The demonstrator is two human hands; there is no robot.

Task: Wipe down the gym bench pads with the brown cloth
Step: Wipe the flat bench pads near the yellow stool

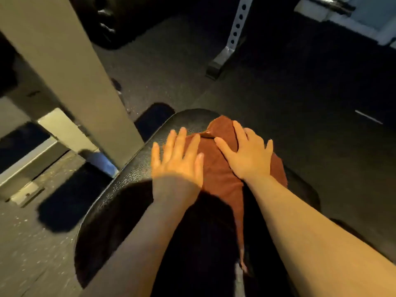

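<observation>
On the far end of the pad (137,168) sits the cloth (220,172), spread out and a bit bunched near the top, one tail trailing back toward me down the middle. I've got both hands flat on it. Left hand (176,158) is wide, fingers straight and splayed, lying half on the cloth's left edge and half over bare pad. Right hand (248,153) is wide too, fingers straight, pressing the cloth's upper right part. No pinch or curl from either hand; palms down makes sense, since flat pressure spreads the cloth and lets it drag across more vinyl in one pass.

Cloth covers only the rounded end of the pad; the near stretch under my forearms is in deep shadow, so I can't tell whether it's clean. My guess is mid-wipe on this end, with a lot left.

Beside the pad on the left stands a grey post (70,71); a white upright (236,24) with holes is well apart on the floor (300,82). Risk: cloth bunching under my palms.
</observation>
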